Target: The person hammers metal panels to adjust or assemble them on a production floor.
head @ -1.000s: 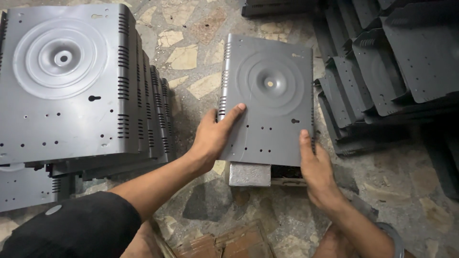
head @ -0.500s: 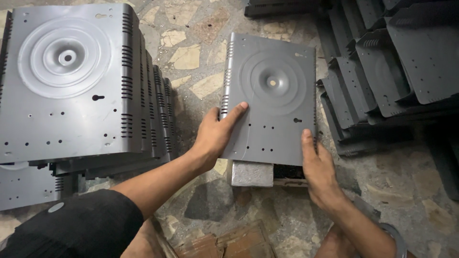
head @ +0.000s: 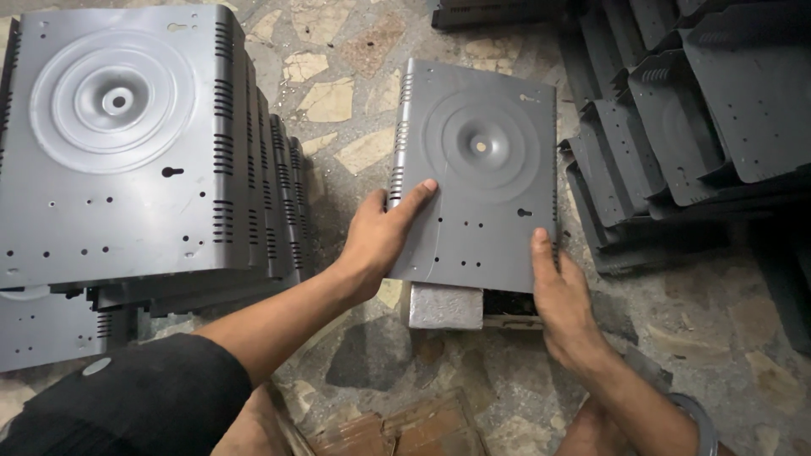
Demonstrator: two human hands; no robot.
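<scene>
A dark grey stamped metal panel (head: 477, 173) with concentric rings, a centre hole and side vent slots lies face up in front of me. My left hand (head: 382, 232) grips its left edge, thumb on top. Along the lower right edge, my right hand (head: 562, 295) holds it with fingers on the surface. The panel rests over a grey block (head: 445, 306) and a dark frame (head: 514, 308) beneath it.
A tall stack of identical panels (head: 127, 143) stands at the left. At the right, a leaning pile of similar panels (head: 676, 127) overlaps. More panels lie at the top (head: 498, 13). The floor is broken stone paving (head: 338, 93). Brown bricks (head: 397, 431) sit near my knees.
Nothing has clearly moved; both hands hold the panel in the same place. The view shifted only slightly.
</scene>
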